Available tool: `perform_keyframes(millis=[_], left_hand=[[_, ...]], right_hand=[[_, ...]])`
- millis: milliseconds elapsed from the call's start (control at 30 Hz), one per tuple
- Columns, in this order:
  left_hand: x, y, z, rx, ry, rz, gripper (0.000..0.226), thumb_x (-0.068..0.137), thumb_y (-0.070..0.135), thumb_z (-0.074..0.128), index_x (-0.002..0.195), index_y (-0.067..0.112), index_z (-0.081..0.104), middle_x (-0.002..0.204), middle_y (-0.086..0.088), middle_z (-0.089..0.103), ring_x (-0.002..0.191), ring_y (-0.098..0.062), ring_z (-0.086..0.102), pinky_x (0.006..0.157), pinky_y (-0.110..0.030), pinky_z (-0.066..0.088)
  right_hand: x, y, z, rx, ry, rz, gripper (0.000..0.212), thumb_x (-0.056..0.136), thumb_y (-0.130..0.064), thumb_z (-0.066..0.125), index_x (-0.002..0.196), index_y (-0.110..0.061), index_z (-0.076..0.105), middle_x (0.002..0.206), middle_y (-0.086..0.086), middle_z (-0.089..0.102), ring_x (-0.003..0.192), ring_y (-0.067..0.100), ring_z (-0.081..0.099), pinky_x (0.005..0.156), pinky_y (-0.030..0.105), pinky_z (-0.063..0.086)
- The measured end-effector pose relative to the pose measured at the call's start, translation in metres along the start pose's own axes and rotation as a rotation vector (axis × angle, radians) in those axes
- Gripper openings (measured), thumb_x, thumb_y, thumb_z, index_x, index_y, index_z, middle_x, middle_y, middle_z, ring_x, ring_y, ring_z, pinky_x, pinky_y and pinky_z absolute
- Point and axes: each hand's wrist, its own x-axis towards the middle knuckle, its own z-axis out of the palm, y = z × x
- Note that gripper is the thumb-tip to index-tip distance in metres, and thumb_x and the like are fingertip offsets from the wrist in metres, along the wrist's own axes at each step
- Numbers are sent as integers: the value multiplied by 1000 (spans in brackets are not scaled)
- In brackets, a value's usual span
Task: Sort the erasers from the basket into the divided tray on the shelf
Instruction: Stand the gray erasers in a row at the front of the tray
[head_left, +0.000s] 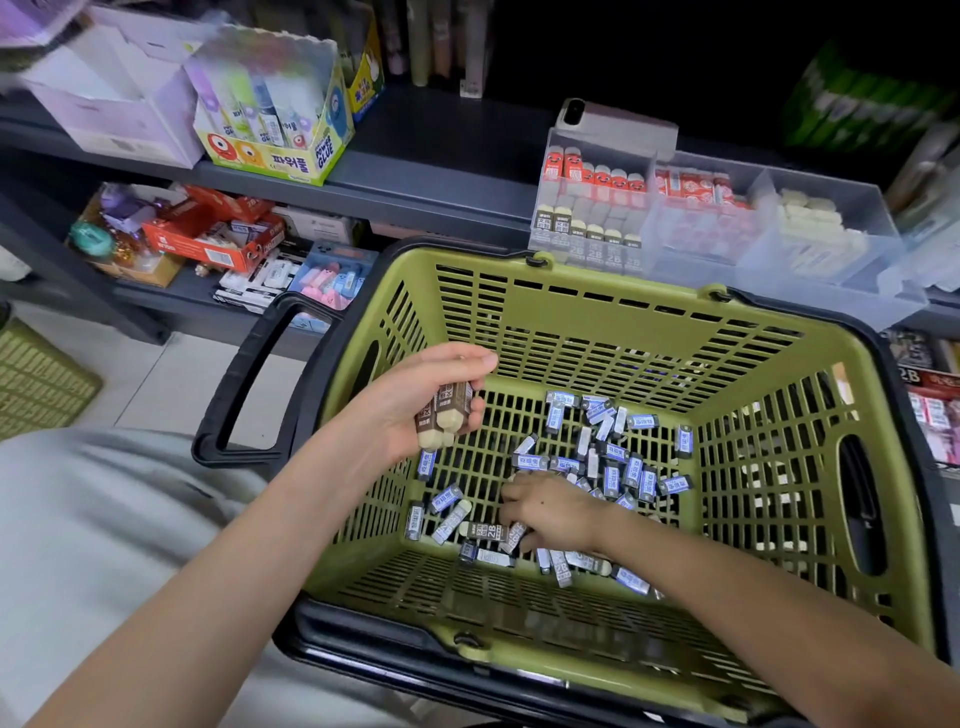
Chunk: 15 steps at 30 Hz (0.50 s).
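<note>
The dark grey shelf (441, 171) carried a clear divided tray (883, 280) at the right, with a phone (613, 122) just behind it, and a yellow glue box (280, 156) and pale lilac boxes (114, 114) to the left. A lower shelf (171, 306) held a red carton (208, 241) above the tiled floor (171, 374).

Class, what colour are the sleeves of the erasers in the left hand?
Brown, on the erasers in the left hand; head view shows it.
</note>
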Motion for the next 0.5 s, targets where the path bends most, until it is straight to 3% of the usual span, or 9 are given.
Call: perform_keyframes(millis=[67,167,267,333,367,500], left_hand=[[1,0,-1,-4,-2,5,27,69,15,75,93,10,64,63,-1,61,48,-12,58,43,-21,49],[2,-2,-1,14,31,4,29,68,13,76,94,9,64,64,-2,61,50,-12,59,43,-22,49],[3,-5,-3,53,123,8,25,71,14,76,93,9,64,65,-3,61,50,-12,60,44,-23,49],[4,-6,-3,61,155,33,30,67,22,79,90,10,64,65,-2,60,51,-11,60,45,-23,50],[4,-7,-2,70,147,47,35,64,28,80,89,10,64,66,-1,61,52,-11,60,46,-23,50],[0,-7,3,126,6,28,53,65,35,80,102,3,60,75,-6,70,57,-20,64,51,-26,52]], right_hand=[[-1,2,-1,26,26,24,32,87,-26,61,117,-13,60,113,7,56,112,26,47,95,39,39],[-12,6,-13,253,221,189,28,91,-30,57,111,-12,64,108,3,61,104,20,55,92,32,44],[-32,3,-44,900,488,391,15,87,-27,63,95,-15,68,88,-2,66,79,13,63,70,27,53],[-42,-7,-75,1433,661,365,6,83,-21,67,87,-17,69,74,-6,67,62,9,62,53,19,50],[-44,-13,-90,1542,732,327,7,82,-21,68,86,-15,69,69,-6,67,57,8,59,48,18,47],[-34,-44,-128,1540,804,177,15,81,-16,70,89,-5,65,65,0,64,50,11,53,47,20,47]])
